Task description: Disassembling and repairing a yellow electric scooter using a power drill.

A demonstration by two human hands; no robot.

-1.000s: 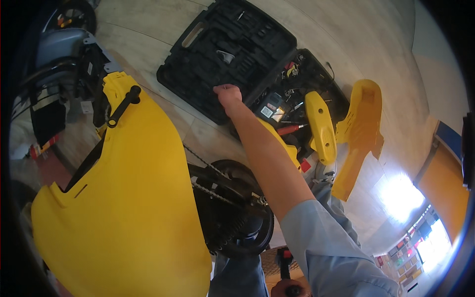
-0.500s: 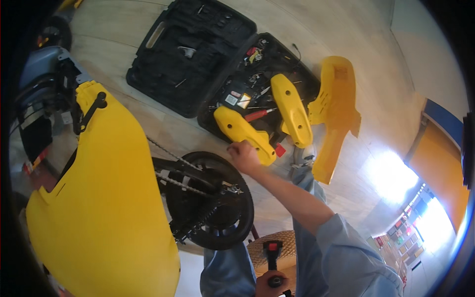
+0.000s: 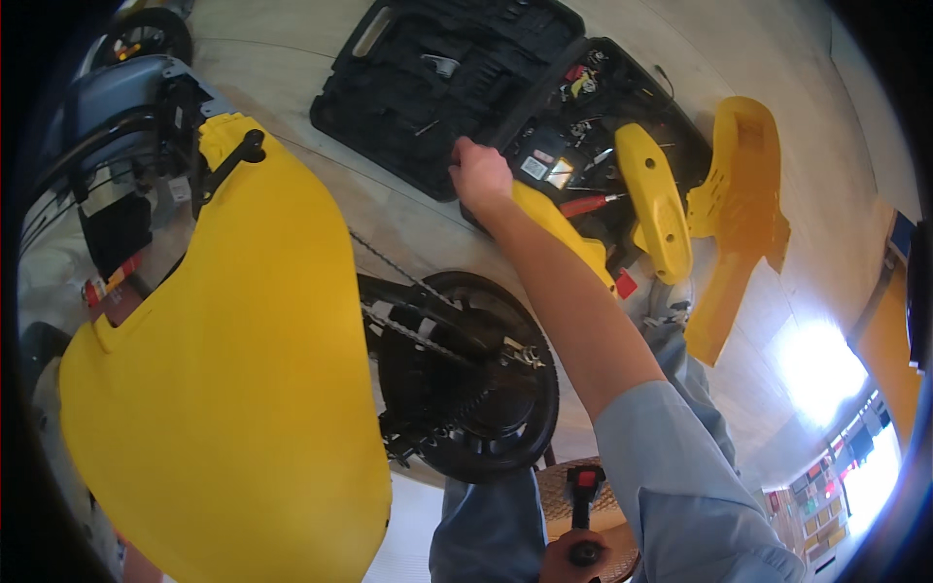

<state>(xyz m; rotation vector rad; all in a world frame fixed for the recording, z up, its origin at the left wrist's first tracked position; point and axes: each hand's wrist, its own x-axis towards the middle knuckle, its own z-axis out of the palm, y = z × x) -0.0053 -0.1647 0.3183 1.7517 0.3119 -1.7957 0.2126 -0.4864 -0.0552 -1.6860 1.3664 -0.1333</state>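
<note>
Floor [image 3: 292, 58]: one toolcase [image 3: 437, 87] (right hand [image 3: 478, 175] touching).

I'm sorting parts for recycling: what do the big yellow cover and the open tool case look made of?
The yellow cover looks like moulded plastic: smooth, even colour, soft sheen. The black tool case, touched by the right hand, seems matte moulded plastic with shaped recesses.

I see the black tool case [image 3: 457, 87] lying wide open on the pale floor, both halves flat, small tools and bits scattered in its moulded compartments. A red-handled screwdriver [image 3: 591, 204] lies in the right half. In the lower view I make out a red-and-black tool handle [image 3: 583, 505] standing upright.
</note>
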